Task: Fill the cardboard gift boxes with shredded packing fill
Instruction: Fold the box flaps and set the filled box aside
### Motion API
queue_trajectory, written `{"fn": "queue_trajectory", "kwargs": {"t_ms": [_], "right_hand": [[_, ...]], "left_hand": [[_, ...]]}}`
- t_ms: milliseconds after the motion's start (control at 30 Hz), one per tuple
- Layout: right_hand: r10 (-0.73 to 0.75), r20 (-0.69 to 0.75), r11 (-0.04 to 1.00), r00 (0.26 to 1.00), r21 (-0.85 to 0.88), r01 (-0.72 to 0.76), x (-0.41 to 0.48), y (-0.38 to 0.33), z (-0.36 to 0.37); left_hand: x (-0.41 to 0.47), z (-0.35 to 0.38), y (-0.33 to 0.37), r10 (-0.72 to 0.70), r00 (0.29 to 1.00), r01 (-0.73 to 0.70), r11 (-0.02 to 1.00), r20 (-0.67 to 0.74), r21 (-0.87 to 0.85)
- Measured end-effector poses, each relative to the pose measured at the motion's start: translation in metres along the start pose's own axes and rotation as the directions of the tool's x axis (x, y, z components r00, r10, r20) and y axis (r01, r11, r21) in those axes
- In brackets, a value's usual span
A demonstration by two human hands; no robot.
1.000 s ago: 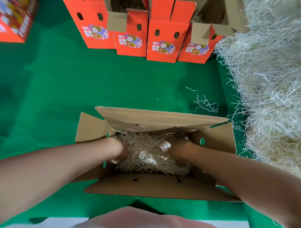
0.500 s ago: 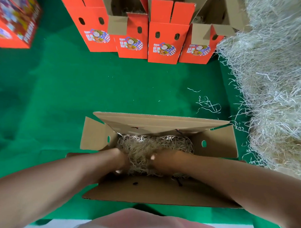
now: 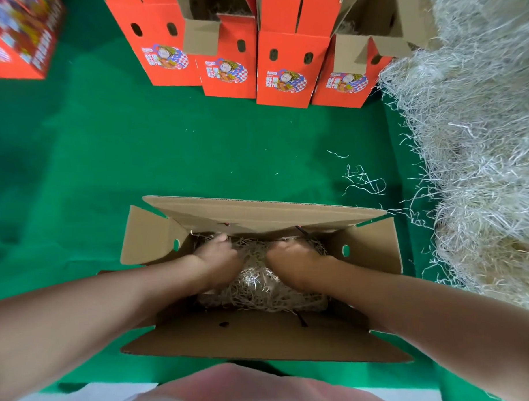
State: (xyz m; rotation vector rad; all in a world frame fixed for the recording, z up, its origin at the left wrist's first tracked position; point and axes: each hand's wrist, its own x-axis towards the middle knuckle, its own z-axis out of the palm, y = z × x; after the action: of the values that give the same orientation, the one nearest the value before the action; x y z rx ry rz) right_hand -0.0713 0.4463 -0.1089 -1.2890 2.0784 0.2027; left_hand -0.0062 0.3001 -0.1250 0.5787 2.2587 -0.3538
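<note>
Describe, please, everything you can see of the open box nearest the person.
The box is plain brown cardboard inside, standing on the green cloth with all four top flaps spread open. The two side flaps have small oval holes. Pale shredded fill lies in it, and the left hand and right hand both reach inside, pressed into that fill.
</note>
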Motion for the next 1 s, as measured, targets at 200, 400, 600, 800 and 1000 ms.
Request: {"fn": "queue_trajectory", "kwargs": {"t_ms": [200,400,600,800,1000], "right_hand": [[0.179,0.375,0.965,0.91,-0.245,-0.089,-0.005,0.028,0.004],[0.167,0.221,0.952,0.961,-0.289,-0.099,-0.01,0.01,0.007],[-0.05,0.464,0.985,0.885,-0.123,0.12,-0.014,0.006,0.019],[-0.036,0.466,0.991,0.884,-0.1,0.093,-0.016,0.011,0.023],[-0.035,0.41,0.994,0.911,-0.078,0.074,-0.021,0.005,0.003]], "left_hand": [[0.015,0.01,0.005,0.153,0.983,-0.168,0.972,-0.101,-0.166],[0.027,0.024,0.009,0.003,0.976,0.041,0.98,0.217,-0.196],[0.007,-0.005,0.008,0.06,0.994,-0.043,0.98,0.086,-0.192],[-0.023,-0.014,0.003,0.023,0.986,0.026,0.955,0.163,-0.295],[-0.029,0.0,-0.001,-0.094,0.851,0.154,0.985,0.517,-0.074]]}}
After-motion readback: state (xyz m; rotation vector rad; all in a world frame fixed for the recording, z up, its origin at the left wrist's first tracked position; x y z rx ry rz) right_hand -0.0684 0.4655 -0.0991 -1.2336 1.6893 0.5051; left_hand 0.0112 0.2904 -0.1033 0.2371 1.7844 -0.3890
